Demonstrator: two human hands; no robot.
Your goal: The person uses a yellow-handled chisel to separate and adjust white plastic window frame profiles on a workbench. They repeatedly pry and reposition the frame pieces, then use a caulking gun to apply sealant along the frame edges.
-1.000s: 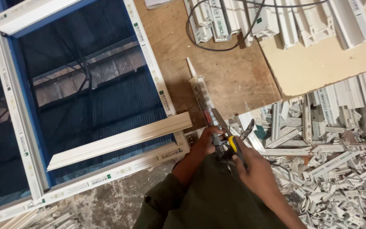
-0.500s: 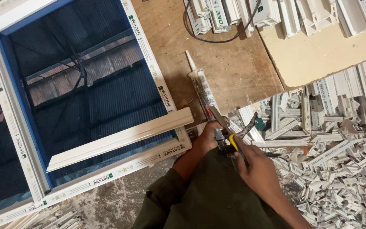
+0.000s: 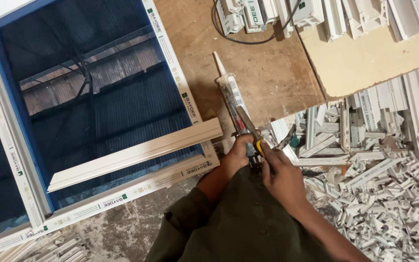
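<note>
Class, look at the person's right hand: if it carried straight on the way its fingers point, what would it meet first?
The right hand points up and left, so it would probably first meet the sealant cartridge lying on the wooden workbench; depth is hard to judge.

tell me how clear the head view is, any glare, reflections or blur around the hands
Head view: sharp overall, lit evenly, no harsh glare. The dark glass pane mirrors roof beams, so it reads as a reflection, not see-through. The left hand and right hand are in focus around the sealant tube and a yellow-handled tool; soft shadow sits under them. The white offcut pile stays crisp.
</note>
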